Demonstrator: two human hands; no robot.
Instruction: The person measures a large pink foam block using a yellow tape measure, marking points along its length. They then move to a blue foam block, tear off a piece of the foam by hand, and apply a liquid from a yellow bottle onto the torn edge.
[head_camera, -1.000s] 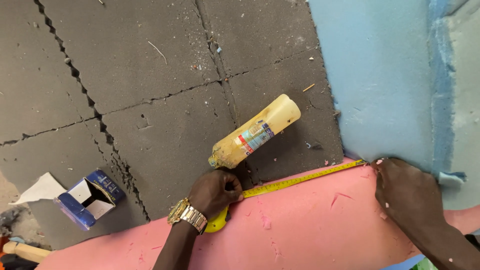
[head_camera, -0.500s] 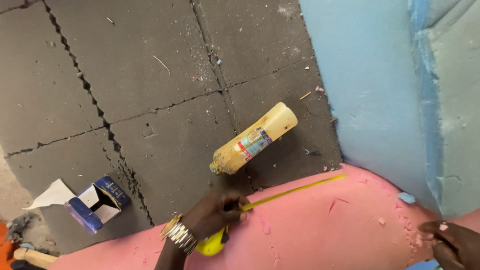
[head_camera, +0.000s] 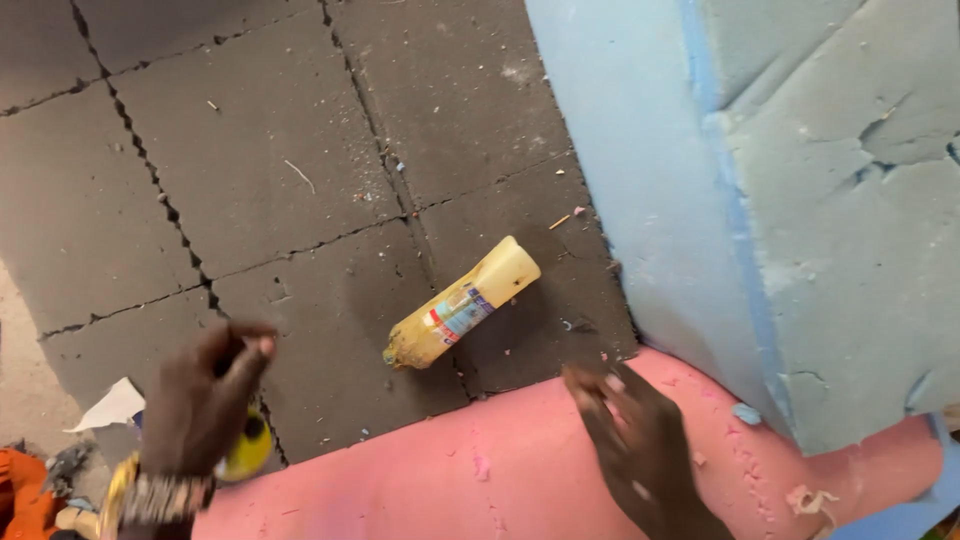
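Observation:
My left hand (head_camera: 200, 400) is at the lower left, wearing a metal watch, and grips a yellow tape measure case (head_camera: 247, 452) with its blade drawn in. My right hand (head_camera: 640, 450) is blurred, fingers spread, hovering over the pink foam sheet (head_camera: 480, 480) along the bottom edge. It holds nothing. A yellow plastic bottle (head_camera: 462, 304) with a coloured label lies on its side on the dark paved floor, just beyond the pink foam and between my two hands.
A thick blue foam block (head_camera: 800, 200) stands at the right, its lower corner resting on the pink foam. Cracked dark paving slabs (head_camera: 250, 150) cover the floor. A white paper scrap (head_camera: 110, 405) and an orange object (head_camera: 25, 500) lie at the lower left.
The tape blade that stretched across the pink foam has retracted. My left hand lifted away to the left with the case. My right hand swung from the right edge to the foam's middle.

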